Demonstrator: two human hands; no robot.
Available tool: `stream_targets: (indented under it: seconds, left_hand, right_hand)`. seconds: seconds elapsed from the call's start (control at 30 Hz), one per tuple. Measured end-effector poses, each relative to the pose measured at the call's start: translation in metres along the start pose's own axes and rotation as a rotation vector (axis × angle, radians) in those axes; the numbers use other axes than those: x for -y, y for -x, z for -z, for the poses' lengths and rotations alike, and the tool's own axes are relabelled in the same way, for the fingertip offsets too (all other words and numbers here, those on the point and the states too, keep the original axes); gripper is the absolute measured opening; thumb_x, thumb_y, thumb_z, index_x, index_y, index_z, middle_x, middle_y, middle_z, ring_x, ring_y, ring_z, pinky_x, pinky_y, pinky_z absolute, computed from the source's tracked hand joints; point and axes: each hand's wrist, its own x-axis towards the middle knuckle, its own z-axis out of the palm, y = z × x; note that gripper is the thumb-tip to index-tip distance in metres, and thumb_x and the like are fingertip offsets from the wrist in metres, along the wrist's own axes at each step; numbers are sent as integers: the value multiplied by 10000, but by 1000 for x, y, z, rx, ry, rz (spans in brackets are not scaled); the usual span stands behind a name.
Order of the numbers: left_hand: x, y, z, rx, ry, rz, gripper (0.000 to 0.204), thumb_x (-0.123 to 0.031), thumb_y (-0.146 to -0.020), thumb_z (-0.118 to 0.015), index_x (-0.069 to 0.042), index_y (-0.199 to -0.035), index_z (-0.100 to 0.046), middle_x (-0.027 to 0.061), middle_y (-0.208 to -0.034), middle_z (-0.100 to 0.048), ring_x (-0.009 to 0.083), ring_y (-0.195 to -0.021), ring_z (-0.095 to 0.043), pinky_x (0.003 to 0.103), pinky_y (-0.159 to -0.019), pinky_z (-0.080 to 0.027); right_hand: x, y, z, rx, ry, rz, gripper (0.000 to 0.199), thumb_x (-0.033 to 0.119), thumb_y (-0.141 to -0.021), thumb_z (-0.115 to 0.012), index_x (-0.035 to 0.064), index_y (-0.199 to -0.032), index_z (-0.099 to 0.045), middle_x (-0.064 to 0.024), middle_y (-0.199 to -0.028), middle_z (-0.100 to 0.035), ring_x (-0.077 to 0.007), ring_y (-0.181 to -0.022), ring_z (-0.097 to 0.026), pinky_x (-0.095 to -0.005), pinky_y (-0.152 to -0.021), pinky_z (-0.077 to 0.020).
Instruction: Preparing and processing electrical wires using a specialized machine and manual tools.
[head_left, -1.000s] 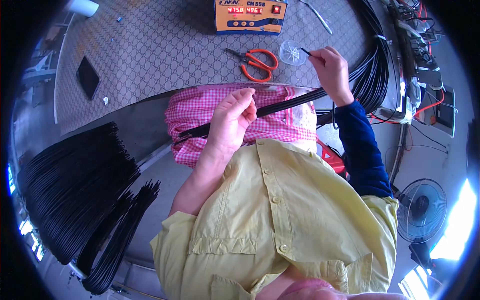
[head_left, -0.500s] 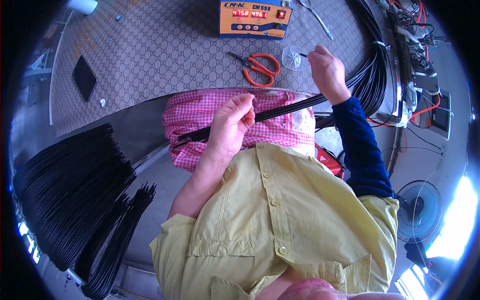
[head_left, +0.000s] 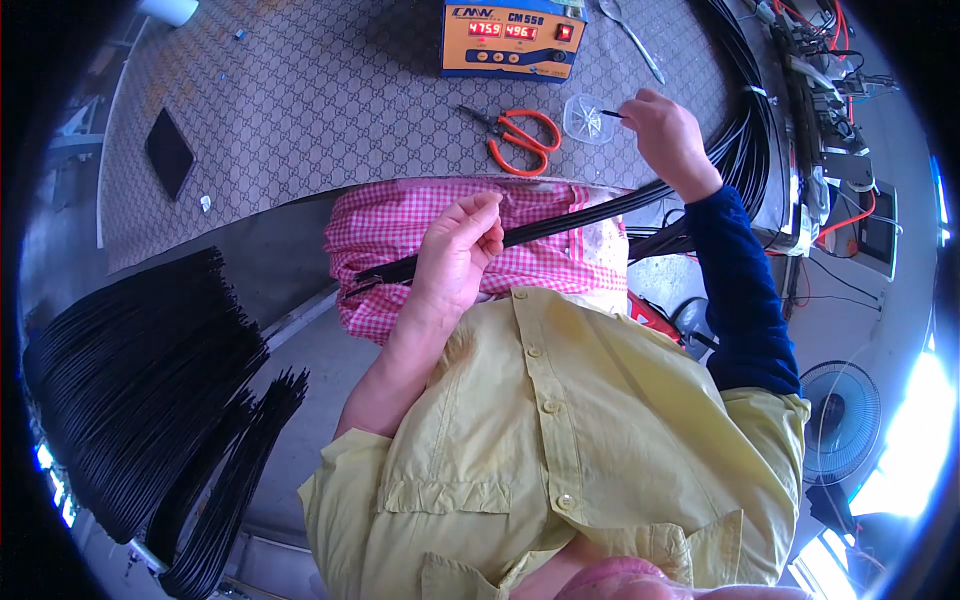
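My right hand (head_left: 668,135) is closed in a pinch on a thin black stick-like piece (head_left: 612,114). The piece points left, with its tip at the right rim of a small clear plastic dish (head_left: 588,120) that shows pale streaks inside. Over my lap my left hand (head_left: 460,240) has thumb and forefinger pressed together; anything between them is too small to make out. Behind that hand, a bundle of black cables (head_left: 590,215) slants across the pink checked cloth (head_left: 365,225) on my lap. Orange-handled cutters (head_left: 525,140) lie left of the dish.
An orange soldering station (head_left: 508,40) stands at the table's far side, a spoon (head_left: 640,50) to its right. More black cables (head_left: 745,140) curve along the right edge. A dark phone (head_left: 170,155) lies at the left. Cut black cables (head_left: 140,390) hang at the lower left.
My right hand has moved slightly right and down, drawing the black piece back from over the dish toward its rim. The left hand has barely moved.
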Motion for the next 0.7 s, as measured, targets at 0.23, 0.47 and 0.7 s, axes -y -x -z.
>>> stream_targets:
  seconds: [0.23,0.47,0.7]
  left_hand:
    - [0,2,1,-20,4,1,116,-109,-811,-561,-61,-915,-547,-7,-694,-535,67,-581,-497,173,-536,-410]
    - [0,-1,9,31,-1,19,124,-98,-829,-526,-53,-942,-550,1,-722,-536,73,-636,-509,200,-581,-438]
    - [-3,-7,-4,58,-23,2,120,-96,-827,-532,-50,-936,-550,-3,-722,-534,70,-635,-506,198,-579,-433]
  right_hand:
    - [-2,-12,-1,181,37,-13,63,68,-743,-558,36,-794,-576,-98,-746,-560,-284,-726,-565,-371,-642,-445]
    - [-10,-12,12,145,-209,-65,97,73,-748,-563,28,-826,-600,-114,-717,-579,-272,-674,-570,-347,-619,-445]
    - [-3,0,24,41,-859,-335,133,49,-758,-568,10,-871,-626,14,-614,-538,-32,-522,-469,-177,-460,-370]
